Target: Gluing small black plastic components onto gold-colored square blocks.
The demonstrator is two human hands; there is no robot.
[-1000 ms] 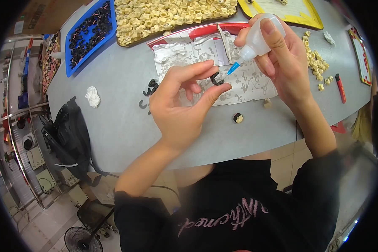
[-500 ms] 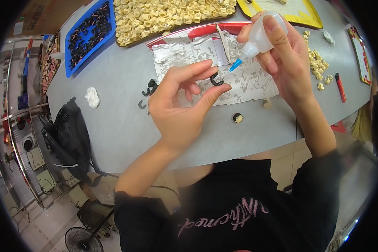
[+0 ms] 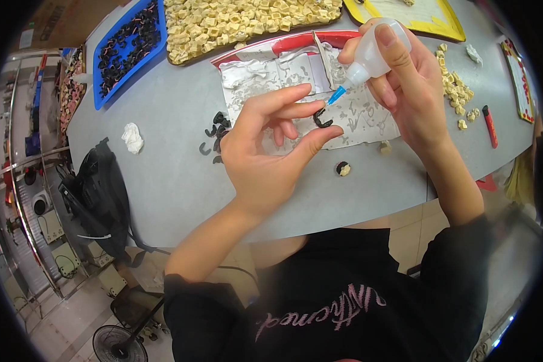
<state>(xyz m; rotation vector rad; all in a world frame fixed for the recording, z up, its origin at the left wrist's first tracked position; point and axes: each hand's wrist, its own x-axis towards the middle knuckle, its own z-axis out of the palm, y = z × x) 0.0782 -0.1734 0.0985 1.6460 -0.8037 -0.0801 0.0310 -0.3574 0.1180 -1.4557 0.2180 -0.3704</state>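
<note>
Head view, left hand: we see our left hand at the centre of the frame, thumb and forefinger pinched on a small black C-shaped clip, the other fingers loosely spread.
Head view, right hand: our right hand, upper right of centre, is wrapped around a small translucent squeeze bottle, forefinger lying along its top.
Nozzle: the bottle's blue tip points down and to the left, ending just beside the clip; we cannot tell whether it touches.
Where the clip is: raised above the grey table, over the foil-lined red tray that sits just above centre.
Step in hand: we judge that we are dosing the clip from the bottle, tip lined up and the pinch holding the piece steady.
Next move calls for: a light, brief squeeze with the tip kept on the clip's inner curve, and a pinch that keeps our fingertips away from whatever comes out.
Loose clips: a few more black pieces lie on the table left of the hand.
Finished-looking piece: a black ring with a pale block rests below the tray.
Stock: a tray of pale blocks at the top centre, and a blue tray of black parts at the upper left.
</note>
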